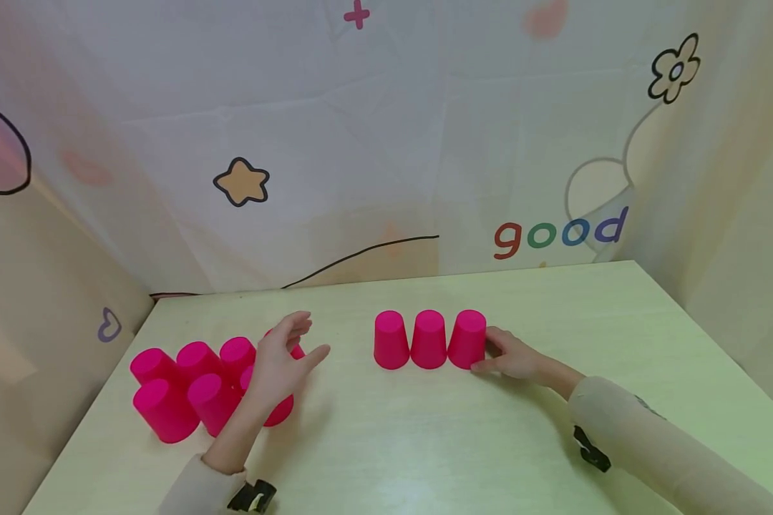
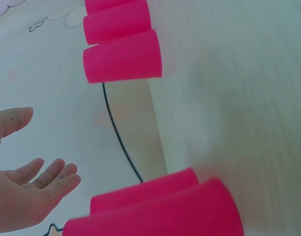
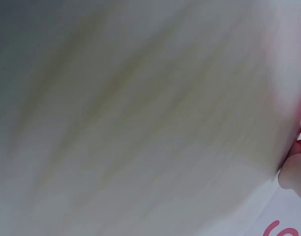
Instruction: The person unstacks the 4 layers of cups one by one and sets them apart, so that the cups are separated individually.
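Three bright pink cups stand upside down in a row at mid-table: a left cup (image 1: pixel 391 340), a middle cup (image 1: pixel 429 340) and a right cup (image 1: pixel 467 340). My right hand (image 1: pixel 514 355) holds the right cup low on its outer side, thumb in front and fingers toward the back. In the right wrist view only a bit of that hand (image 3: pixel 294 169) shows at the edge. My left hand (image 1: pixel 280 365) is raised before the left group of cups, fingers apart, holding nothing. The left wrist view shows this hand (image 2: pixel 32 187) with an empty palm.
Several more upside-down pink cups (image 1: pixel 166 411) stand close together at the left of the pale table (image 1: pixel 386 436); my left hand and forearm hide some of them. A printed curtain (image 1: pixel 361 143) hangs behind the table and at both sides.
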{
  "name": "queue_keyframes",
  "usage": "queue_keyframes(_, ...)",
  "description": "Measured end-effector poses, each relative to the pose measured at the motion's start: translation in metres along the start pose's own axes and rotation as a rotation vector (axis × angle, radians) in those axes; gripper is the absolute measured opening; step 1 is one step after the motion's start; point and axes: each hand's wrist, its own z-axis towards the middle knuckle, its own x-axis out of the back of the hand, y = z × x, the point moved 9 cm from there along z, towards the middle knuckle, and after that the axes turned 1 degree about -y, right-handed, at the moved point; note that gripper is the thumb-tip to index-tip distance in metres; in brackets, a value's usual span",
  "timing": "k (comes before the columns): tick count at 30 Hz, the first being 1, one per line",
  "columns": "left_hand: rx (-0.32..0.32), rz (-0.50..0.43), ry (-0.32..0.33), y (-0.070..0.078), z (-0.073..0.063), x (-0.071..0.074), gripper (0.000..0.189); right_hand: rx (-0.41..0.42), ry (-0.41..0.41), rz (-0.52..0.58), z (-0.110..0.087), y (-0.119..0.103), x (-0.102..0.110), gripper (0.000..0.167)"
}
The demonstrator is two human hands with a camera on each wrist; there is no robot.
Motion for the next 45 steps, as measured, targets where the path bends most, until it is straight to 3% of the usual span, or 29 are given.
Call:
queue_keyframes(5,0.079,-0.108,-0.026,-0.004,0.017,-0.027,0.059,0.003,0.000,0.002,-0.001,0.000,0.001,0.057)
queue_keyframes(16,0.214,-0.113,-0.135,-0.021,0.044,-0.080,0.067,-0.017,0.004,0.002,0.002,0.006,0.002,0.061)
queue_keyframes(19,0.218,-0.135,-0.165,-0.019,0.047,-0.091,0.069,-0.024,0.006,-0.001,0.002,0.008,0.002,0.061)
queue_keyframes(24,0.155,-0.164,-0.206,-0.014,0.054,-0.106,0.062,-0.021,0.007,-0.004,0.002,0.007,0.002,0.060)
queue_keyframes(29,0.108,-0.166,-0.199,-0.010,0.056,-0.109,0.050,-0.020,0.002,0.002,0.002,0.005,0.001,0.059)
queue_keyframes(36,0.057,-0.127,-0.185,-0.001,0.051,-0.106,0.050,-0.006,0.007,-0.010,0.002,0.005,0.002,0.058)
queue_keyframes(45,-0.034,-0.085,-0.173,0.017,0.032,-0.087,0.051,-0.005,-0.003,0.007,0.003,0.006,0.001,0.060)
